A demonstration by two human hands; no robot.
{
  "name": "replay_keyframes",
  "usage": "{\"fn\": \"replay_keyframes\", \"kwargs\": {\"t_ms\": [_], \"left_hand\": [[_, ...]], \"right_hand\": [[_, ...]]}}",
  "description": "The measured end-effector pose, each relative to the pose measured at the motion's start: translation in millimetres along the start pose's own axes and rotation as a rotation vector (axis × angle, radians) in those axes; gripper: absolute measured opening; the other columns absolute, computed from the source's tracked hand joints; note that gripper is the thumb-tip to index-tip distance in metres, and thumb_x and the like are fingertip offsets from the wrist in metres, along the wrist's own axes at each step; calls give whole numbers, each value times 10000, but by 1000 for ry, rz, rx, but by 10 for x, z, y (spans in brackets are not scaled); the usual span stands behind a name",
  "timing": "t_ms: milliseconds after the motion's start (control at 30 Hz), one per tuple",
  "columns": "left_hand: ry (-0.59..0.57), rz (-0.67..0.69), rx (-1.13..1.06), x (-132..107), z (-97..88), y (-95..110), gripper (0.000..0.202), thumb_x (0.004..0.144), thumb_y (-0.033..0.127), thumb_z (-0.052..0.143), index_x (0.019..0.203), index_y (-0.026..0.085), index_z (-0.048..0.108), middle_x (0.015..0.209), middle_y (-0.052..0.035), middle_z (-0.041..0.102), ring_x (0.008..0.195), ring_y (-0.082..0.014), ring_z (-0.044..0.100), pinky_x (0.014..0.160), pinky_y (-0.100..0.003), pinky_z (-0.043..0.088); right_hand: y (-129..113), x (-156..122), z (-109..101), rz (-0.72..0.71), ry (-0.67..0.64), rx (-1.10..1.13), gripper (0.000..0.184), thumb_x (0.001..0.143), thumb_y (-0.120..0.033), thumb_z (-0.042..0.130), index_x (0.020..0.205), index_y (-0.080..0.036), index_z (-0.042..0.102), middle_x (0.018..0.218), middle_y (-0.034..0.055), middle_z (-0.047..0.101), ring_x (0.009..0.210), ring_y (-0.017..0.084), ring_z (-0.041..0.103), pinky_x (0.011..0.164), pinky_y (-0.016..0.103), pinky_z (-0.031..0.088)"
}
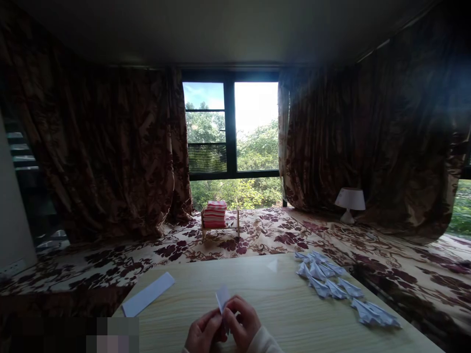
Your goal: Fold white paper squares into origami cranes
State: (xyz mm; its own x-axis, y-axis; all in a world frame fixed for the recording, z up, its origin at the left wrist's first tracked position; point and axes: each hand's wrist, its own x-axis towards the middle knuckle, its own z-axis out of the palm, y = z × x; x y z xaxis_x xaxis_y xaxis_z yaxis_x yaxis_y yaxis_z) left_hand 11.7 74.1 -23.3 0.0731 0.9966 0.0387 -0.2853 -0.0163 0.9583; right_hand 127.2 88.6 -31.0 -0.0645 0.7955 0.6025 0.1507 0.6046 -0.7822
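Dark floral curtains [103, 157] frame a window [231, 127] far beyond your grip. Nearer, the pale wooden surface [279, 314] lies under your hands. Right of the grip and further out, folded paper shapes [331, 284] lie in a row; to its left lies a flat paper strip [148, 294]. Your left hand [203, 337] and right hand [243, 324] meet, both pinching a small white paper piece [222, 297] that sticks up just above your fingers.
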Motion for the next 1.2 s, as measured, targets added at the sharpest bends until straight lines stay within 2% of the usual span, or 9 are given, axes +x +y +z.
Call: {"fn": "replay_keyframes", "kwargs": {"t_ms": [267, 433, 833, 1200], "left_hand": [[45, 20, 51, -32, 59, 28, 403, 500, 460, 721, 749, 143, 708, 527, -8, 593, 490, -121, 488, 503, -245, 421], [78, 39, 63, -48, 89, 36, 444, 475, 468, 742, 754, 123, 709, 523, -13, 591, 471, -114, 490, 477, -245, 425], [122, 100, 65, -68, 118, 3, 478, 427, 488, 760, 719, 113, 707, 509, -24, 616, 424, -111, 497, 434, -244, 427], [118, 101, 82, -55, 104, -8, 486, 446, 492, 752, 745, 112, 708, 489, -18, 601, 402, -101, 489, 428, -226, 407]], "right_hand": [[-113, 4, -133, 6, -35, -51, 79, 698, -190, 503, 638, -171, 551, 669, -2, 547, 593, 105, 534, 454, 170, 384], [-172, -19, -214, 22, -48, -61, 88, 658, -139, 501, 657, -172, 583, 650, -6, 583, 587, 109, 560, 454, 167, 396], [-175, -69, -228, 79, -25, -44, 115, 665, -175, 504, 643, -147, 614, 558, 3, 593, 536, 118, 544, 431, 178, 405], [-153, -75, -211, 86, -18, -15, 79, 659, -194, 541, 628, -147, 595, 601, 14, 605, 561, 130, 563, 452, 191, 424]]}}
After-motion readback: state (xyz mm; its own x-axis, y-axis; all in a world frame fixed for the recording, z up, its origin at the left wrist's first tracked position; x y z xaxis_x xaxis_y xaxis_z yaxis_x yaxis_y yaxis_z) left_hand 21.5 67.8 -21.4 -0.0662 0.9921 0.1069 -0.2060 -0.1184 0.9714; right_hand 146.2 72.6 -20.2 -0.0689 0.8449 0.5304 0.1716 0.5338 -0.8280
